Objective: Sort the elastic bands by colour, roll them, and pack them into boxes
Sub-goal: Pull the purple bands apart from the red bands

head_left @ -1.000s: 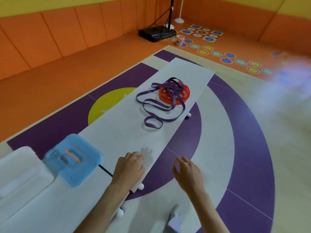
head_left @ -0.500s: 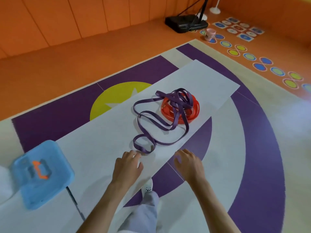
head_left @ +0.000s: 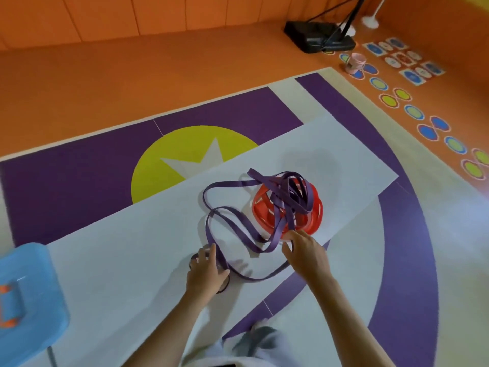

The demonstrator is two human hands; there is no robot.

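Under the left hand point(head_left: 207, 271), the near loop of the long purple flat elastic band point(head_left: 274, 184) is now pressed to the white sheet point(head_left: 132, 247). Half a second ago both hands lay short of it. The right hand point(head_left: 307, 254) has advanced to the strands beside the pile of red elastic bands point(head_left: 260, 211), just beyond its fingertips; a pinch cannot be confirmed. The hands are apart, and the left fingers lie flat. Assessment: separating purple from red is only beginning, and nothing is rolled. A blue plastic box point(head_left: 31, 274) sits well left of the left hand.
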